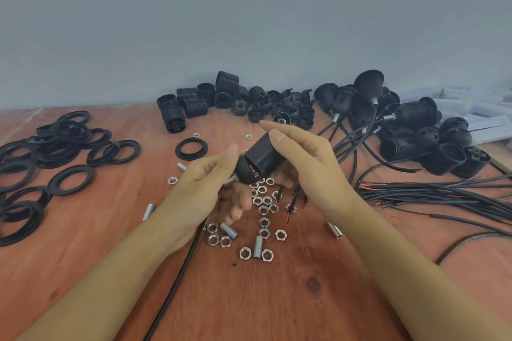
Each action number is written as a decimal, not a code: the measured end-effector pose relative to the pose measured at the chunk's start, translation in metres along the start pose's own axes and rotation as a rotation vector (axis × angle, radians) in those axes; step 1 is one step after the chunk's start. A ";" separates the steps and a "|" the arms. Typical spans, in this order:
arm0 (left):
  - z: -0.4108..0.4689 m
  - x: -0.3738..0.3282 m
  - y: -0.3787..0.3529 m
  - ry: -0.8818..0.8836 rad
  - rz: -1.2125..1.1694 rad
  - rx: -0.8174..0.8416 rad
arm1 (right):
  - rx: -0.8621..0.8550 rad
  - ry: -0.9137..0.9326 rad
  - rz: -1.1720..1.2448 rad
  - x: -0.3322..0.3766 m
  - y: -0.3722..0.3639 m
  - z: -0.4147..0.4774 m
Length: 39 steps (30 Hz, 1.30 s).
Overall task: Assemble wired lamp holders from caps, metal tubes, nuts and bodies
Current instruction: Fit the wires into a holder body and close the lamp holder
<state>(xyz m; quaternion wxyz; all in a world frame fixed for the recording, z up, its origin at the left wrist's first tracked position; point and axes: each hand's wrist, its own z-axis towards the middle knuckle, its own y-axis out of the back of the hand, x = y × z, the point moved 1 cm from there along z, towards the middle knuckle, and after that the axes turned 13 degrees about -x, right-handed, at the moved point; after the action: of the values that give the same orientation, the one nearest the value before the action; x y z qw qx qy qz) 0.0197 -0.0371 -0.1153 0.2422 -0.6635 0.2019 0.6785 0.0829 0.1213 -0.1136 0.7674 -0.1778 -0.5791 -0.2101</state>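
**Cap and body held together above the nuts**

Both hands are raised over the wooden table, mid-frame. Left hand grips the domed black cap, thumb on top, fingers curled beneath. Right hand holds the threaded body, thumb pressed on its ribbed side, index finger stretched straight past it (lower fingers hidden under the part). Cap and body touch end to end, tilted, the body end higher.

A black cable runs from below the left hand to the near edge. Directly under the hands lie loose nuts and short metal tubes.

- Left: a heap of flat rings.
- Back: spare bodies.
- Right: wired holders in a pile, with wires fanned beside them.
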 end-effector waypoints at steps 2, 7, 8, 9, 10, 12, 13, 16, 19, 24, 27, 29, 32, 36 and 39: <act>0.000 0.000 0.000 0.050 -0.035 0.025 | 0.001 -0.015 -0.046 -0.001 0.000 0.000; 0.000 0.002 0.002 0.055 -0.070 0.136 | -0.048 -0.147 -0.090 -0.006 -0.002 0.003; 0.000 0.003 0.002 0.044 -0.053 0.134 | -0.017 -0.169 -0.086 -0.006 -0.003 0.002; 0.000 0.004 0.001 0.030 -0.026 0.122 | 0.022 -0.188 -0.085 -0.006 -0.004 0.001; 0.000 0.005 0.000 0.012 0.010 0.107 | 0.055 -0.192 -0.096 -0.006 -0.006 0.000; -0.001 0.006 -0.001 -0.028 0.071 0.078 | 0.073 -0.138 -0.145 -0.005 -0.008 -0.001; -0.001 0.006 -0.002 -0.045 0.086 0.066 | 0.063 -0.089 -0.168 -0.004 -0.008 -0.001; -0.001 0.007 -0.003 -0.082 0.106 0.045 | 0.015 0.048 -0.220 -0.003 -0.010 -0.002; 0.000 0.008 -0.003 -0.087 0.133 0.018 | -0.023 0.115 -0.267 -0.002 -0.011 -0.005; 0.000 0.006 -0.001 -0.091 0.175 0.006 | -0.039 0.130 -0.313 -0.003 -0.013 -0.007; 0.000 0.006 -0.001 -0.098 0.216 0.019 | -0.026 0.139 -0.360 -0.003 -0.013 -0.009; 0.000 0.007 -0.001 -0.101 0.226 0.020 | -0.010 0.142 -0.383 -0.003 -0.012 -0.009; -0.001 0.007 -0.002 -0.101 0.223 0.025 | 0.006 0.151 -0.422 -0.001 -0.009 -0.008; -0.001 0.003 -0.004 -0.164 0.181 0.008 | -0.032 0.207 -0.405 0.003 -0.007 -0.008; -0.001 0.003 -0.002 -0.259 0.222 -0.084 | -0.096 0.194 -0.293 0.004 -0.014 -0.011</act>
<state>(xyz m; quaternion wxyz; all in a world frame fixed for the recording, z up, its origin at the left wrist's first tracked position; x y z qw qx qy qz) 0.0218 -0.0355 -0.1183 0.1619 -0.5537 0.2123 0.7887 0.0855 0.1036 -0.1125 0.7713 -0.1068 -0.5115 -0.3634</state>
